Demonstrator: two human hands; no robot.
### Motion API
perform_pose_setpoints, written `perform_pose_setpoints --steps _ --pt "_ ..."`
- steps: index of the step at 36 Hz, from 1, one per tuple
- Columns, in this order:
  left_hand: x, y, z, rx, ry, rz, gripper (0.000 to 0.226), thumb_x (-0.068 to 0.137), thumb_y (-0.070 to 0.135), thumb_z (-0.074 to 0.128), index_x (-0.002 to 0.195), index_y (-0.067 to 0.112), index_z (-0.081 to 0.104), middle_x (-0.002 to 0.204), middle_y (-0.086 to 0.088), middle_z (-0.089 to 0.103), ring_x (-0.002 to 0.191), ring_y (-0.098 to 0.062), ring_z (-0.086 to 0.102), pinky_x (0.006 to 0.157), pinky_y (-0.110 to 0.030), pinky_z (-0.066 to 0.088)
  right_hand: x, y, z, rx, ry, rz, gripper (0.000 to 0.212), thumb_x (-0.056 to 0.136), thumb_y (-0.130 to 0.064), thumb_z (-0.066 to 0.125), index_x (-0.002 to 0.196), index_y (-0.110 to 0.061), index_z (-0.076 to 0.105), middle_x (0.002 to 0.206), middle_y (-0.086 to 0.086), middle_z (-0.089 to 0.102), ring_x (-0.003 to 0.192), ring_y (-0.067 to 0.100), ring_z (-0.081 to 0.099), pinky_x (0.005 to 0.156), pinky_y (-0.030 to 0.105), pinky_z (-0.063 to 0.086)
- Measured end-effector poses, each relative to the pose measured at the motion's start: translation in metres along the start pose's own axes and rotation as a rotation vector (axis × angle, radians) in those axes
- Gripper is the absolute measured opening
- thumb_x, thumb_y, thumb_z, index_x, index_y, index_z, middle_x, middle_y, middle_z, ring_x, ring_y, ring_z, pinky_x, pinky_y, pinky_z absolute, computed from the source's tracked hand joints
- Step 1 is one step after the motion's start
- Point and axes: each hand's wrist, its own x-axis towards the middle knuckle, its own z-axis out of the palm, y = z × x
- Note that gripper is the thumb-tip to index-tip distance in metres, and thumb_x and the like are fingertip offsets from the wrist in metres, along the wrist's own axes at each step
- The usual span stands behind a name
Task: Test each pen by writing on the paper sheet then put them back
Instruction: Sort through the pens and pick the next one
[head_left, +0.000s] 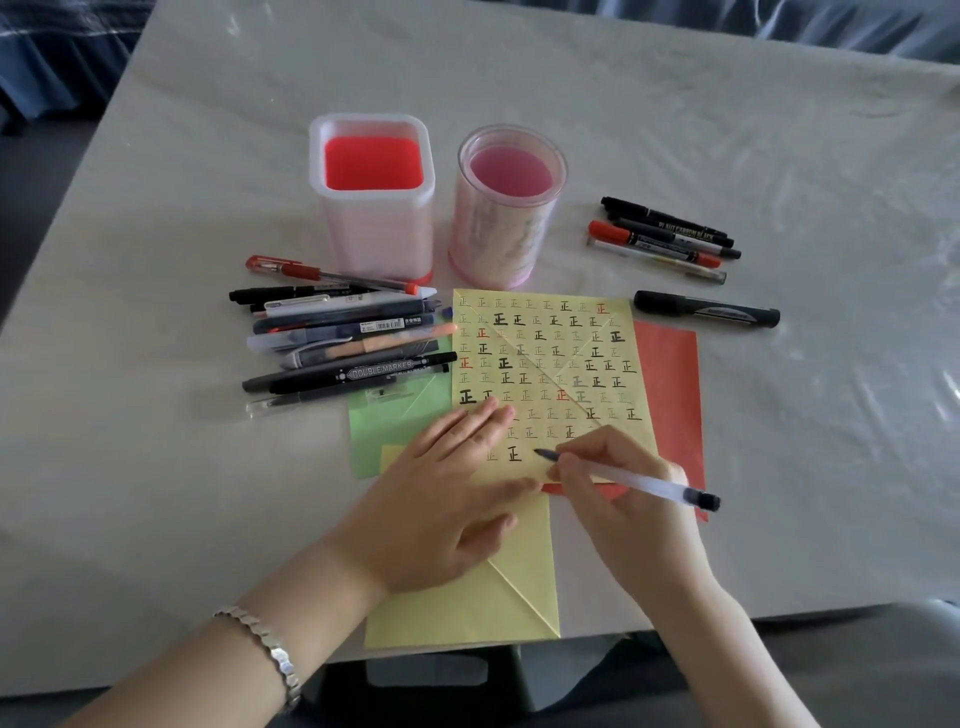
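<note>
Working down from the table (727, 130), I see the yellow paper sheet (545, 364) flat beneath the grip. My left hand (447, 499) presses it with straight fingers, just beside the grip. My right hand (623, 499) pinches a slim pen (649, 486) low on the barrel, tip forward at the sheet. I judge it light, stiff and slightly slick, best held near the tip.
</note>
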Motion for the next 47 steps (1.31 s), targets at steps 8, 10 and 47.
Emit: perform_pose_setpoints --steps 8,10,47 --pt "0.001 -0.001 0.002 -0.038 0.018 -0.003 0.030 0.090 0.037 0.043 0.114 0.036 0.060 0.147 -0.020 0.032 0.140 -0.031 0.024 0.113 -0.040 0.015 0.003 0.006 -0.011 -0.018 0.084 0.120 0.026 0.079 -0.002 0.060 0.061 -0.021 0.064 0.062 -0.012 0.067 0.052 0.010 0.055 0.047 0.023 0.040" --pt "0.000 -0.001 0.003 -0.054 0.021 -0.005 0.030 0.090 0.037 0.044 0.113 0.036 0.062 0.147 -0.020 0.032 0.140 -0.031 0.023 0.113 -0.041 0.016 0.002 0.006 -0.014 -0.003 0.068 0.151 0.024 0.078 -0.002 0.059 0.061 -0.018 0.064 0.059 -0.011 0.065 0.048 0.007 0.048 0.044 0.018 0.034" --pt "-0.003 -0.042 -0.039 0.227 0.372 -0.395 0.019 0.082 0.020 0.055 0.091 0.009 0.067 0.084 -0.004 0.066 0.083 -0.026 0.062 0.071 -0.038 0.052 0.020 -0.036 -0.002 0.394 0.010 0.074 0.013 0.083 0.007 0.054 0.075 -0.002 0.057 0.059 0.005 0.067 0.058 0.009 0.061 0.058 0.015 0.048"
